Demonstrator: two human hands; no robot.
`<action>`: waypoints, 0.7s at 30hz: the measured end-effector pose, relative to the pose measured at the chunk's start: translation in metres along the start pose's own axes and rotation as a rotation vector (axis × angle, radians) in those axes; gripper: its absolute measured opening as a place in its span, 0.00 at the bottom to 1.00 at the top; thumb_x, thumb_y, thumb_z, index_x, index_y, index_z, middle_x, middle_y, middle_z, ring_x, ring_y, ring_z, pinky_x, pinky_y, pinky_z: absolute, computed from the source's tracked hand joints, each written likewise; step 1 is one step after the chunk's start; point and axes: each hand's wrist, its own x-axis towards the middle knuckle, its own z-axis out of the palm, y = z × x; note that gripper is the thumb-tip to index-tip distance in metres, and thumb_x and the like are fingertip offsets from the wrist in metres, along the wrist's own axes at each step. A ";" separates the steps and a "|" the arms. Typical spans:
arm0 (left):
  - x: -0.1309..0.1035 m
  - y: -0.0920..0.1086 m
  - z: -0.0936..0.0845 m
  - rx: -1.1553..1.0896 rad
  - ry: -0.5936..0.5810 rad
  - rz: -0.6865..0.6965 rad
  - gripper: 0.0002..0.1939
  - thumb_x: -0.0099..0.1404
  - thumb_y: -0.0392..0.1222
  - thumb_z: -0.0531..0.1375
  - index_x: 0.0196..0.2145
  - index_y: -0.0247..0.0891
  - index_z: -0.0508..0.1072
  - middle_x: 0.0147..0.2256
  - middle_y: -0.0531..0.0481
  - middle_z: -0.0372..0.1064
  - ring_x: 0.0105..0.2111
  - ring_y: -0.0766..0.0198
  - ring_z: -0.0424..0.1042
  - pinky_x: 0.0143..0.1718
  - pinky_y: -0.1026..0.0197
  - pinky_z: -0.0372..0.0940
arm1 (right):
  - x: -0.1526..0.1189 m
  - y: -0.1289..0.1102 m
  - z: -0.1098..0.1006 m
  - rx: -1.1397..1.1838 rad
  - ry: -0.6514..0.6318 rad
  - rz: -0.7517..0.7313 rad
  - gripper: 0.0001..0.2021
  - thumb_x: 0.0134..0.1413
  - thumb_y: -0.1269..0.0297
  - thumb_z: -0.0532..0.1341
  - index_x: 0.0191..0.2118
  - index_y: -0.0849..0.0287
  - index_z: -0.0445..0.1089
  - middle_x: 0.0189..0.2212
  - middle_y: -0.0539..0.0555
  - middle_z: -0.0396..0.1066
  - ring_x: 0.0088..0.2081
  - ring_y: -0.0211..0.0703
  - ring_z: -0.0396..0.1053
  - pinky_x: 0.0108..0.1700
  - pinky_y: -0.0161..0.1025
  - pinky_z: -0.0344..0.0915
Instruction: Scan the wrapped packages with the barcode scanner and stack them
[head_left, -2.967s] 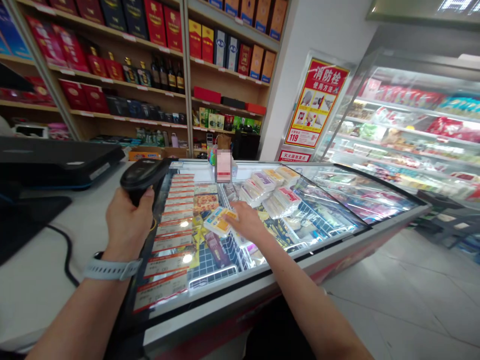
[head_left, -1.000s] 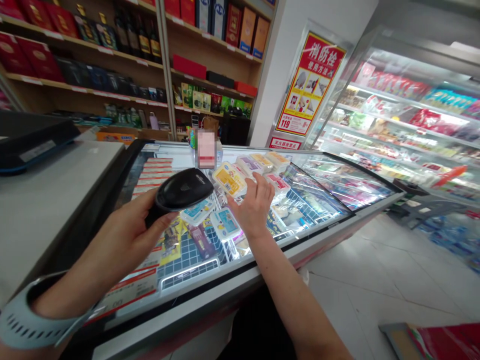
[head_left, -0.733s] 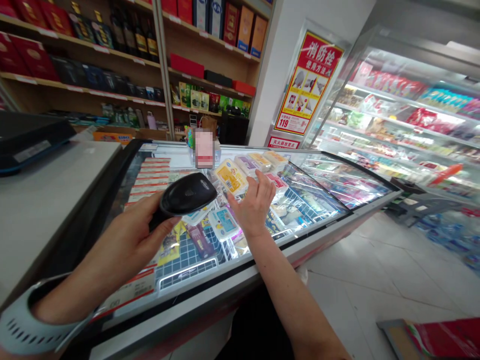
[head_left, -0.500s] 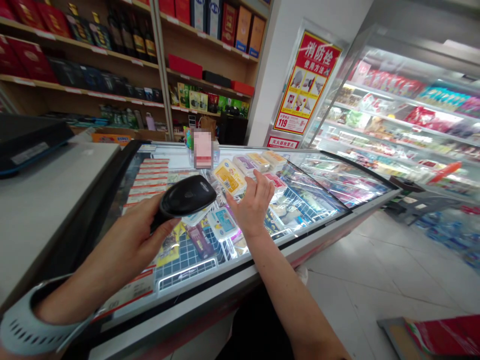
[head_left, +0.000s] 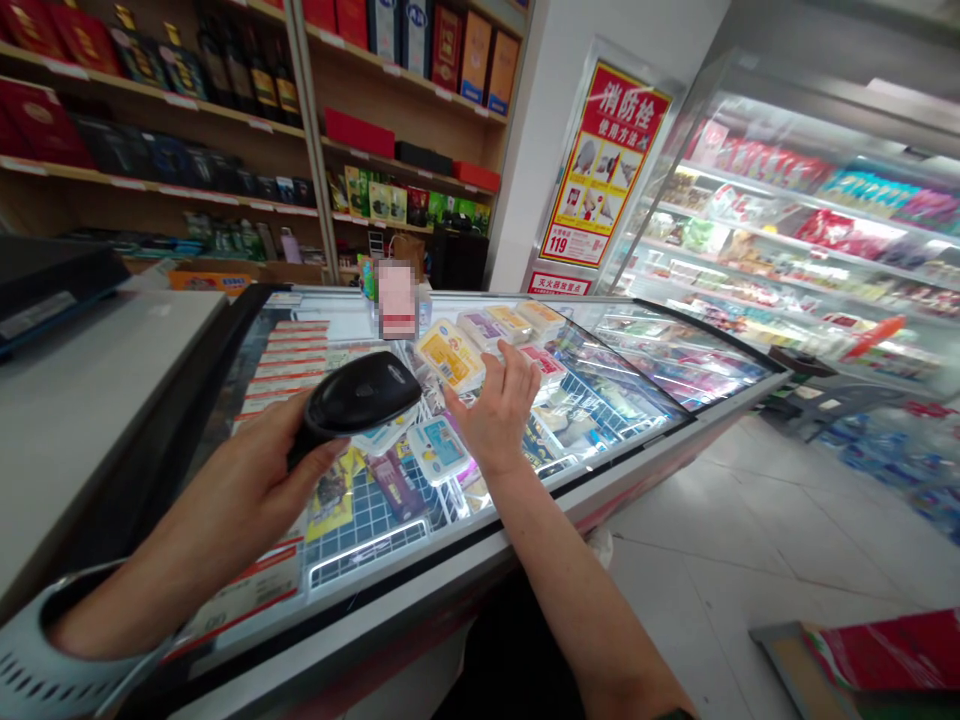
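Note:
My left hand (head_left: 259,465) is wrapped round the handle of a black barcode scanner (head_left: 364,393), whose head points right over the glass top of a chest freezer (head_left: 405,585). Just right of it, my right hand (head_left: 496,410) has its thumb and fingers apart, bent above the glass. Its thumb is close to the near edge of a yellow-labelled tub (head_left: 450,352); whether they touch I cannot tell. A red-labelled tub (head_left: 546,366) is partly behind its fingers. Beyond lie a purple-labelled tub (head_left: 480,326) and other tubs. A blue-labelled tub (head_left: 439,446) lies nearer me.
Price tags (head_left: 289,365) line the freezer's left side. A grey counter (head_left: 112,380) stands at left. Behind are shelves of bottles and boxes (head_left: 420,40), a red poster (head_left: 604,165) and, at right, a lit display fridge (head_left: 817,220). Bottled water packs (head_left: 892,460) stand on the floor.
The view has shifted slightly, so most things sit a little further left. My hands keep nearly the same pose, the left one still gripping the barcode scanner.

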 end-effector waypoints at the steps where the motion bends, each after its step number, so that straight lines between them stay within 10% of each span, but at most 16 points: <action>1: 0.000 -0.001 0.000 0.000 0.000 -0.013 0.23 0.65 0.57 0.53 0.51 0.41 0.68 0.44 0.46 0.74 0.41 0.52 0.73 0.44 0.54 0.65 | 0.001 0.000 -0.001 0.003 -0.005 0.015 0.27 0.58 0.47 0.60 0.55 0.64 0.65 0.59 0.70 0.62 0.63 0.60 0.56 0.66 0.62 0.47; 11: 0.006 -0.008 -0.007 0.111 0.060 -0.253 0.29 0.60 0.61 0.50 0.52 0.41 0.68 0.37 0.47 0.73 0.34 0.51 0.72 0.35 0.56 0.63 | 0.020 0.067 -0.026 0.016 0.118 0.318 0.25 0.50 0.53 0.66 0.50 0.64 0.67 0.55 0.67 0.65 0.60 0.57 0.61 0.62 0.54 0.58; 21: 0.011 -0.032 -0.015 0.239 0.166 -0.414 0.25 0.63 0.63 0.50 0.46 0.43 0.69 0.29 0.51 0.69 0.29 0.55 0.69 0.29 0.59 0.60 | 0.034 0.113 -0.031 -0.101 -0.135 0.544 0.26 0.45 0.49 0.67 0.45 0.66 0.71 0.46 0.67 0.70 0.50 0.63 0.68 0.52 0.56 0.65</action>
